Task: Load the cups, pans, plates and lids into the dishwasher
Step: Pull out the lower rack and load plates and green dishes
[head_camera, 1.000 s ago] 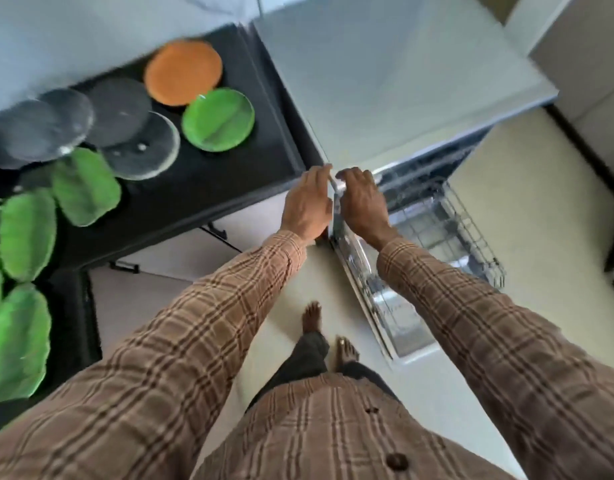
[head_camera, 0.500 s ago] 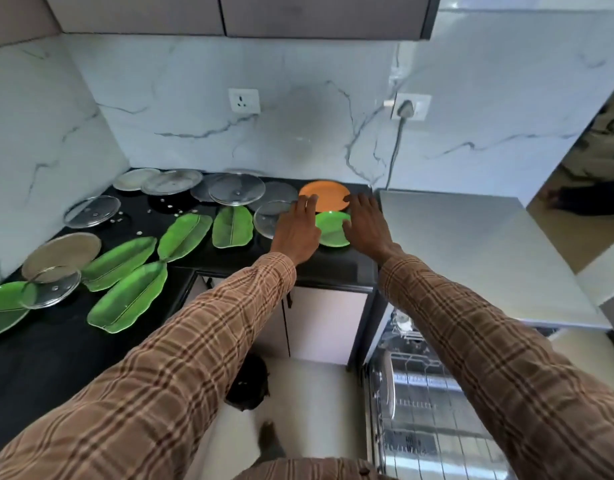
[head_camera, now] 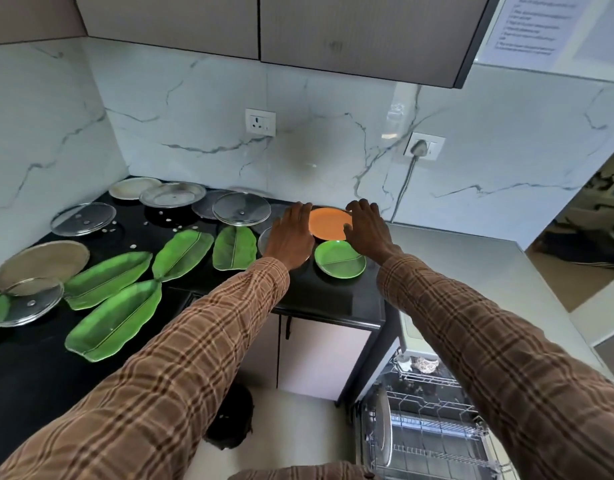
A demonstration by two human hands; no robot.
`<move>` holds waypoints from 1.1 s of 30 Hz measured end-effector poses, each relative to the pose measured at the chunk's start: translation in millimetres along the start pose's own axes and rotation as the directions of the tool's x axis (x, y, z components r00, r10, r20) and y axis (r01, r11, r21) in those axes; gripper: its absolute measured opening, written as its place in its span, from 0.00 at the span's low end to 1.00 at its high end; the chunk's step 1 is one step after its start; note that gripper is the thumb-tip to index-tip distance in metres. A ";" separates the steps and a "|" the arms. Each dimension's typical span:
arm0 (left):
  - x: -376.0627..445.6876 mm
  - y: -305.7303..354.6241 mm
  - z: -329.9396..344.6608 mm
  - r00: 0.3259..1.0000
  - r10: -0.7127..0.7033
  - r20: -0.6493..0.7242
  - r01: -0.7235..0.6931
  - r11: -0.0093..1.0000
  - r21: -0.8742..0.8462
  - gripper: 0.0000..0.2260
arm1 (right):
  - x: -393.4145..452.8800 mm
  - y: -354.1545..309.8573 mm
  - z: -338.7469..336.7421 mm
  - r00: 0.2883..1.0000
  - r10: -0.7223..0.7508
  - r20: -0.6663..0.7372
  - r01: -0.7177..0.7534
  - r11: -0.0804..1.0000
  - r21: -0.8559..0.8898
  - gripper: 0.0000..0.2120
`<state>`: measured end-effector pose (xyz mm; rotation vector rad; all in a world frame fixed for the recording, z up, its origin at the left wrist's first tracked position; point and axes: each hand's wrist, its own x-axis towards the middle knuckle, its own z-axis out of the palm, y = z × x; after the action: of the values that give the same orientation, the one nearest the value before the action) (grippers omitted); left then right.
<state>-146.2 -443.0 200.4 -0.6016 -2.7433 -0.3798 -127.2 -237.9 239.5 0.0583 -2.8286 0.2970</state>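
An orange plate (head_camera: 329, 224) lies at the back right of the black counter (head_camera: 319, 296), with a round green plate (head_camera: 340, 260) just in front of it. My left hand (head_camera: 291, 233) reaches out at the orange plate's left edge, fingers straight. My right hand (head_camera: 367, 227) reaches out at its right edge, fingers lightly bent; I cannot tell whether either hand touches the plate. Green leaf-shaped plates (head_camera: 115, 320), steel plates (head_camera: 42, 261) and glass lids (head_camera: 241, 208) cover the counter to the left. The open dishwasher's wire rack (head_camera: 433, 431) shows at the bottom right.
A white countertop (head_camera: 471, 271) lies to the right of the black counter, above the dishwasher. Wall cabinets (head_camera: 264, 26) hang overhead. A plug and cable (head_camera: 407, 174) run down the marble wall behind the plates. A dark round object (head_camera: 229, 417) sits on the floor.
My hands left the dishwasher rack and rose to the counter. In the last half second they moved further back, from beside the green plate to either side of the orange plate.
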 end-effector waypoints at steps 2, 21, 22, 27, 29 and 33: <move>12.6 -10.7 13.4 1.000 0.004 0.009 -0.004 1.000 -0.013 0.31 | 11.2 6.5 7.9 0.999 0.035 0.023 -0.035 0.999 -0.013 0.19; 83.8 -90.0 137.9 0.982 -0.009 0.187 0.008 1.000 0.003 0.25 | 132.6 86.0 150.6 0.744 0.570 0.349 -0.653 0.733 0.193 0.21; 88.0 -94.5 140.9 0.980 -0.021 0.199 0.017 1.000 0.018 0.25 | 144.2 92.4 161.5 0.723 0.581 0.375 -0.676 0.705 0.212 0.22; 120.1 -106.5 153.7 0.966 -0.088 0.245 0.077 0.996 0.055 0.25 | 192.6 137.9 208.9 0.611 0.622 0.490 -0.779 0.583 0.231 0.26; 134.0 -107.5 158.7 0.961 -0.130 0.246 0.123 0.991 0.043 0.25 | 207.6 160.9 233.2 0.560 0.645 0.520 -0.823 0.504 0.261 0.24; 146.0 -107.9 169.9 0.948 -0.176 0.265 0.166 0.984 0.060 0.24 | 224.3 160.4 238.9 0.510 0.642 0.573 -0.858 0.427 0.286 0.24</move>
<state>-360.5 -431.0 74.9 -0.4335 -3.0691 -0.3047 -421.3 -133.1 50.8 -1.2628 -2.7859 1.4461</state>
